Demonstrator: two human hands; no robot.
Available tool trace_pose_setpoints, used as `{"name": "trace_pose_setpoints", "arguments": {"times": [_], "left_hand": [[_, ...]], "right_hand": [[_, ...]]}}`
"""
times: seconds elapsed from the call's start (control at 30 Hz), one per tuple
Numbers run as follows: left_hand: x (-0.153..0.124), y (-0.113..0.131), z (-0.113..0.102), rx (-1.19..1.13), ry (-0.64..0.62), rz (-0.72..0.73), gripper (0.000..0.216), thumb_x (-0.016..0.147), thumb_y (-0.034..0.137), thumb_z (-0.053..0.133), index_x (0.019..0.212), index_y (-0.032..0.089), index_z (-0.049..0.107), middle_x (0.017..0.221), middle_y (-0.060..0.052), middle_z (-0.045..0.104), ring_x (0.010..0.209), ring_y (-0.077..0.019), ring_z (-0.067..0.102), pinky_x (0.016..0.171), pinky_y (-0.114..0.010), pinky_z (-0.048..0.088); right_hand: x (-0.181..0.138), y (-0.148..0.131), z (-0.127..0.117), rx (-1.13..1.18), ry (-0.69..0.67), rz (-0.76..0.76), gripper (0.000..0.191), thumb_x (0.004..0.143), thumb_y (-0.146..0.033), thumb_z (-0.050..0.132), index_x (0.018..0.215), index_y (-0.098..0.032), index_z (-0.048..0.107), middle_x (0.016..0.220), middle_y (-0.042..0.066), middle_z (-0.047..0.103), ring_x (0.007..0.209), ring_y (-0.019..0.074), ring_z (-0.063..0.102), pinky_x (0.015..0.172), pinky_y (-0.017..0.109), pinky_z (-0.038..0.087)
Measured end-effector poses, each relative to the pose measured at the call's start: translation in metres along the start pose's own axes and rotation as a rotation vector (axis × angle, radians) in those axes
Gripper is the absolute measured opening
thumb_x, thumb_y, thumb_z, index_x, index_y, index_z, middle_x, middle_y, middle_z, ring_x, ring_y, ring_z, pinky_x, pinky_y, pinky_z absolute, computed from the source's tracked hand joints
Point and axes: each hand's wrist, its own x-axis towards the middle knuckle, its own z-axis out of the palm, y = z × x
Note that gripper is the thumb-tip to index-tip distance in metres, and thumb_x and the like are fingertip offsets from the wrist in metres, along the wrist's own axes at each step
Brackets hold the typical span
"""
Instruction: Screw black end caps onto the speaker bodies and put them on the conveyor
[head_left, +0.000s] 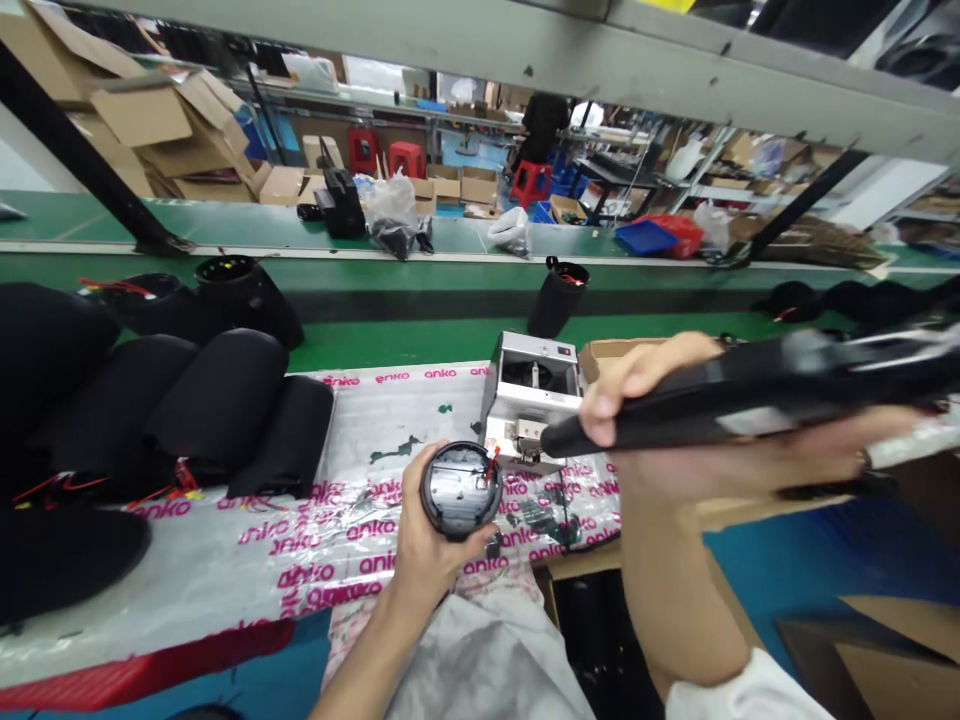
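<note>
My left hand [427,530] is wrapped around a black cylindrical speaker housing [459,490], its open round end facing up toward me. A red wire connector [493,463] sticks out at its rim. My right hand [637,385] grips a long black electric screwdriver [720,390], partly blurred, its tip pointing left. That tip is close to the front of a silver screw feeder [529,390] on the bench; whether they touch I cannot tell.
Several black fabric-covered cylinders [217,400] lie at the left, some with red wires. Another cylinder [559,300] stands behind the feeder. Printed plastic film [352,520] covers the bench. A cardboard box [607,355] sits at the right, and a shelf beam [450,45] crosses overhead.
</note>
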Motion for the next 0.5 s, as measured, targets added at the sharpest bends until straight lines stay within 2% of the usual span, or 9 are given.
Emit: {"name": "trace_pose_setpoints", "arguments": {"times": [0.1, 0.17, 0.27, 0.4, 0.5], "left_hand": [[0.0, 0.0, -0.002, 0.015, 0.003, 0.021, 0.095, 0.09, 0.07, 0.081, 0.161, 0.019, 0.044, 0.146, -0.02, 0.063, 0.138, -0.0393, 0.067, 0.118, -0.056, 0.056], [0.0, 0.0, -0.003, 0.015, -0.014, 0.013, 0.095, 0.091, 0.07, 0.08, 0.162, 0.019, 0.043, 0.147, -0.021, 0.062, 0.139, -0.0388, 0.066, 0.118, -0.055, 0.056], [0.0, 0.001, -0.006, 0.001, -0.044, 0.006, 0.096, 0.091, 0.07, 0.08, 0.163, 0.02, 0.041, 0.15, -0.021, 0.061, 0.141, -0.0379, 0.065, 0.12, -0.054, 0.054], [-0.001, 0.001, -0.005, -0.016, -0.049, -0.002, 0.097, 0.091, 0.069, 0.081, 0.164, 0.021, 0.04, 0.152, -0.021, 0.06, 0.143, -0.0382, 0.064, 0.122, -0.054, 0.053], [-0.002, 0.0, -0.003, -0.038, -0.029, -0.023, 0.097, 0.09, 0.071, 0.081, 0.163, 0.02, 0.041, 0.151, -0.021, 0.06, 0.142, -0.0386, 0.065, 0.12, -0.054, 0.054]], "right_hand": [[-0.015, 0.041, -0.014, -0.01, 0.016, -0.12, 0.084, 0.084, -0.095, 0.058, 0.082, -0.016, 0.086, 0.066, 0.01, 0.073, 0.037, 0.0197, 0.06, 0.031, 0.03, 0.04], [-0.024, 0.063, -0.015, -0.02, 0.017, -0.127, 0.08, 0.085, -0.093, 0.06, 0.082, -0.016, 0.085, 0.067, 0.009, 0.073, 0.034, 0.018, 0.058, 0.03, 0.029, 0.038], [-0.029, 0.079, -0.016, -0.015, 0.032, -0.11, 0.083, 0.085, -0.095, 0.057, 0.082, -0.017, 0.084, 0.066, 0.008, 0.073, 0.031, 0.0175, 0.057, 0.028, 0.028, 0.039], [-0.021, 0.077, -0.023, 0.038, -0.012, 0.008, 0.087, 0.084, -0.098, 0.054, 0.079, -0.018, 0.085, 0.061, 0.009, 0.074, 0.027, 0.0189, 0.055, 0.023, 0.029, 0.037], [-0.007, 0.049, -0.027, 0.086, -0.05, 0.087, 0.089, 0.077, -0.103, 0.057, 0.073, -0.018, 0.085, 0.055, 0.007, 0.072, 0.024, 0.018, 0.053, 0.021, 0.028, 0.036]]}}
